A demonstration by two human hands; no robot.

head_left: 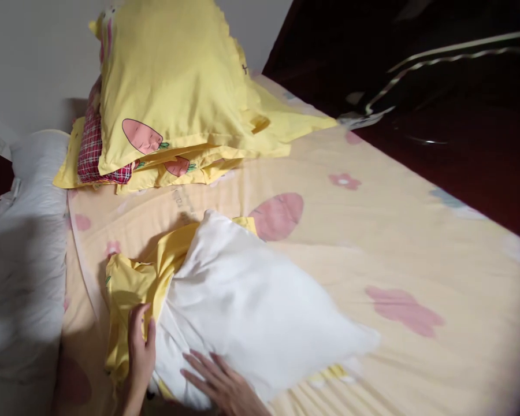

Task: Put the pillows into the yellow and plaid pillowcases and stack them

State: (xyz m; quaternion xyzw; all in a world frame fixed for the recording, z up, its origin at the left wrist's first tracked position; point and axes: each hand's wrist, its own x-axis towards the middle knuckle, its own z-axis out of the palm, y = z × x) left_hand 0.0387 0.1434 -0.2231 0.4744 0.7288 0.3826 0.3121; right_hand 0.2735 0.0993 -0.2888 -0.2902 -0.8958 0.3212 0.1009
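A white pillow (251,306) lies slantwise on the bed, its left end tucked partly into a bunched yellow pillowcase (127,283). At the case's opening, my left hand (141,346) grips the yellow cloth, fingers curled and thumb beside the pillow. My right hand (225,382) rests flat on the pillow's near side with fingers spread. Bits of yellow cloth show beyond the pillow's far and near edges. How far the pillow reaches inside the case is hidden under the folds.
At the bed's far end, yellow pillows (169,86) with carrot prints are stacked around a red plaid one (89,144). Grey-white bedding (26,260) runs along the left edge. A patterned peach sheet (329,219) covers the bed. Pale cables (385,92) hang beyond its right edge over dark floor.
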